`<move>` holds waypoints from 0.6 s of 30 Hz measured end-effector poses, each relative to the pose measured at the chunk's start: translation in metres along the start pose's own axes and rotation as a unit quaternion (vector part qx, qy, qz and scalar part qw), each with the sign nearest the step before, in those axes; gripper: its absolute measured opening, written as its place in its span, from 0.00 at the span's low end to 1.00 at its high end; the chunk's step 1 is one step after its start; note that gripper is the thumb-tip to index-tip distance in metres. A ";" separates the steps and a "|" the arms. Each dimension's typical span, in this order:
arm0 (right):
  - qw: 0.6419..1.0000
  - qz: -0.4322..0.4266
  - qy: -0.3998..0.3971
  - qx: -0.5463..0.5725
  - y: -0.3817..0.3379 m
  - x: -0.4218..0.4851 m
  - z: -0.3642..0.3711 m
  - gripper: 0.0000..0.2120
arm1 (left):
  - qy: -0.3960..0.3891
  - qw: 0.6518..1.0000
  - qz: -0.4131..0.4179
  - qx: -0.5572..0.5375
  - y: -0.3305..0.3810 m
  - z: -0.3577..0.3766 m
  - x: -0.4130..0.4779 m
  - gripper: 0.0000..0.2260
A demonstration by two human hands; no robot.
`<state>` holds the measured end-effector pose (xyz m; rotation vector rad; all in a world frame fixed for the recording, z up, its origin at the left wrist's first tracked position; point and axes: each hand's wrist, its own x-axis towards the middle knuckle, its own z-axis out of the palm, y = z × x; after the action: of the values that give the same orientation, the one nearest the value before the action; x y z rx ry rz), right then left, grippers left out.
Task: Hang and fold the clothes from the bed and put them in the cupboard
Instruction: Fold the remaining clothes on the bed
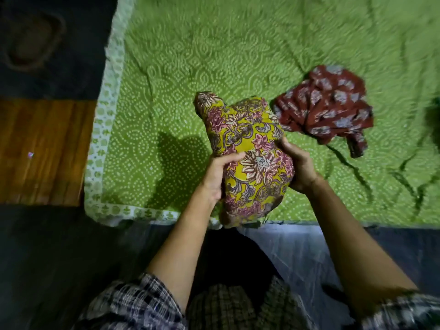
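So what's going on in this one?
A person at the bed edge holds a bundled yellow floral garment between both hands. The left hand grips its left side and the right hand grips its right side. A crumpled red printed garment lies on the green bedspread beyond it, untouched.

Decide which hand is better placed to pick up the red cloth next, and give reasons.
Right, probably. The right hand grips the yellow cloth on the side nearest the red cloth; the left hand would have to cross over. Both hands are full now.
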<state>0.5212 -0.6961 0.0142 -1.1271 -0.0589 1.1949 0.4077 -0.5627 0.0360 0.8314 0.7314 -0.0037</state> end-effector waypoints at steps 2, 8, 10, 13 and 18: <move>1.000 -0.013 0.011 0.019 -0.013 -0.036 0.006 0.29 | -0.024 0.999 0.011 0.024 0.018 0.021 -0.023 0.04; 0.994 0.009 0.092 -0.063 -0.038 -0.109 0.013 0.37 | -0.042 0.998 0.008 0.056 0.044 0.067 -0.036 0.27; 0.992 0.013 0.108 -0.057 -0.045 -0.128 0.011 0.33 | 0.007 0.995 0.051 0.080 0.049 0.083 -0.035 0.21; 0.990 -0.017 0.139 -0.029 -0.058 -0.156 0.002 0.29 | 0.031 0.987 0.108 0.111 0.048 0.112 -0.031 0.26; 0.982 -0.051 0.177 0.039 -0.080 -0.201 -0.029 0.26 | 0.024 0.982 0.111 0.149 0.041 0.175 -0.030 0.25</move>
<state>0.5068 -0.8607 0.1568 -1.2365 0.1983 0.8857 0.4991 -0.6608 0.1595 1.2010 0.6891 0.1088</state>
